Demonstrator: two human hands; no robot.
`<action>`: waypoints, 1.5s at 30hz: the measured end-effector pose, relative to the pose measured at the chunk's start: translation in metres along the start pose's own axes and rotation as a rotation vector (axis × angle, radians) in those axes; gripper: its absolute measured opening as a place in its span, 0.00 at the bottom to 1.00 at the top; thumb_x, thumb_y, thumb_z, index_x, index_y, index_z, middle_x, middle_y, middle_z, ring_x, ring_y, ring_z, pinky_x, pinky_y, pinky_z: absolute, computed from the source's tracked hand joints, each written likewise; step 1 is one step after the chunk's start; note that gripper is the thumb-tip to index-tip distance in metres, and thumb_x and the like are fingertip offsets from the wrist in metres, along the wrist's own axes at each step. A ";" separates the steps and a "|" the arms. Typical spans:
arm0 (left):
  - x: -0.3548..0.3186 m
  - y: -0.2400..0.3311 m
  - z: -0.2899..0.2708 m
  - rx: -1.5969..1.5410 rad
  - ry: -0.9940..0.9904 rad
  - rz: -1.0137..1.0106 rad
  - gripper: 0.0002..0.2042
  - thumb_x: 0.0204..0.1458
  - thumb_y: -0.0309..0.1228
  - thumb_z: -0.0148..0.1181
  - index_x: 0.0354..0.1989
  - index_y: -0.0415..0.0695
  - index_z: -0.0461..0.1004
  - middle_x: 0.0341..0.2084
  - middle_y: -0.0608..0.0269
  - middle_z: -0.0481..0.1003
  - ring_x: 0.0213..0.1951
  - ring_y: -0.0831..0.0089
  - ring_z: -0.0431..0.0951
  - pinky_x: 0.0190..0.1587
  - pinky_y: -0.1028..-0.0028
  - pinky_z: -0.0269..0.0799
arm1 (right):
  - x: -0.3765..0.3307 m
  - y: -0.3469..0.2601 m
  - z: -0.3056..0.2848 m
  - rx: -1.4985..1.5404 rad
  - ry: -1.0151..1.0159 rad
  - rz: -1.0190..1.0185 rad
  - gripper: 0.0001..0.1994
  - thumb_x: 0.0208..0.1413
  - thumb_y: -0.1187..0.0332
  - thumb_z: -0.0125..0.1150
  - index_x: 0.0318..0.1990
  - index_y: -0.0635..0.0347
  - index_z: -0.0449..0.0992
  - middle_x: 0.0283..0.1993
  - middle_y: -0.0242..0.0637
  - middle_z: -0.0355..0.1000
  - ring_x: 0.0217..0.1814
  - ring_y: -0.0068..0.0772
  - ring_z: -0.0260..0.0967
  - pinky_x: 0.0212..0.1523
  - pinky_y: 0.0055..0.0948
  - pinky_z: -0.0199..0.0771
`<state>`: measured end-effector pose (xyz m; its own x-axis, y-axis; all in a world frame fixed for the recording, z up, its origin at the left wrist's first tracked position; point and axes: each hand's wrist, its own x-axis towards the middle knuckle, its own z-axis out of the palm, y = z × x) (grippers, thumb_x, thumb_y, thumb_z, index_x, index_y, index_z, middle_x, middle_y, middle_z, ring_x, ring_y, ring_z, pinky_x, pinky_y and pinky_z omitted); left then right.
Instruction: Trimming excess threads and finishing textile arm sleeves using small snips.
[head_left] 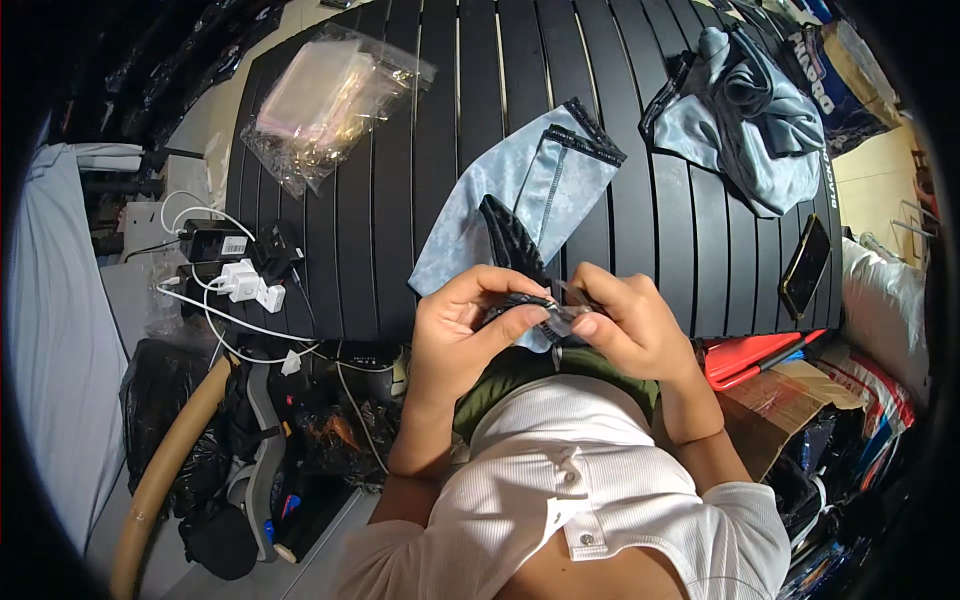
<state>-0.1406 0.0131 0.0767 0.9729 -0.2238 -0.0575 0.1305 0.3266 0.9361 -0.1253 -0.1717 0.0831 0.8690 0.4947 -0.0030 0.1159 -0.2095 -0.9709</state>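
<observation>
Slatted table (390, 230), white edge lettering (831, 182); left hand (462, 330), right hand (637, 325) pinching black fabric (512, 240).

Pale-blue cloth (500, 172) looks smooth, its black trim (585, 147) glossy; the bench (350, 245) matt; plastic bag (330, 105) at its far-left corner crinkled, shiny.

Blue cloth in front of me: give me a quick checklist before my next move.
1. Left hand gripping the black trim: ok, pinched.
2. Right hand close beside it: ok.
3. What the right hand pinches: cannot tell, too small.
4. Blue cloth fully flat: not ok, gathered at the hands.
5. Phone off the cloth: ok, near the table's right edge.
6. Bundled cloth apart: ok, lying to the right.
</observation>
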 end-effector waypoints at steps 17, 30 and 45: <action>-0.002 0.004 0.000 -0.032 0.037 -0.072 0.12 0.39 0.18 0.62 0.34 0.33 0.68 0.30 0.57 0.72 0.34 0.74 0.73 0.40 0.78 0.68 | 0.000 -0.001 0.000 -0.173 -0.063 -0.100 0.17 0.51 0.57 0.51 0.24 0.64 0.63 0.13 0.41 0.56 0.12 0.42 0.57 0.15 0.31 0.54; -0.001 0.011 0.001 0.018 0.040 -0.149 0.18 0.39 0.16 0.61 0.41 0.33 0.65 0.29 0.54 0.74 0.32 0.77 0.74 0.38 0.81 0.69 | -0.001 -0.004 -0.002 -0.301 -0.049 -0.139 0.18 0.49 0.55 0.54 0.22 0.62 0.63 0.12 0.41 0.57 0.13 0.46 0.57 0.15 0.32 0.55; -0.001 0.014 -0.001 0.068 0.010 -0.112 0.17 0.39 0.15 0.59 0.39 0.32 0.65 0.30 0.48 0.74 0.34 0.69 0.76 0.41 0.76 0.70 | -0.006 0.002 -0.007 0.046 0.106 0.018 0.24 0.50 0.48 0.48 0.24 0.66 0.62 0.15 0.34 0.54 0.15 0.26 0.51 0.17 0.24 0.50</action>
<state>-0.1396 0.0183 0.0892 0.9549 -0.2463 -0.1660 0.2255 0.2373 0.9449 -0.1263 -0.1812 0.0828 0.9172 0.3983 0.0021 0.0796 -0.1781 -0.9808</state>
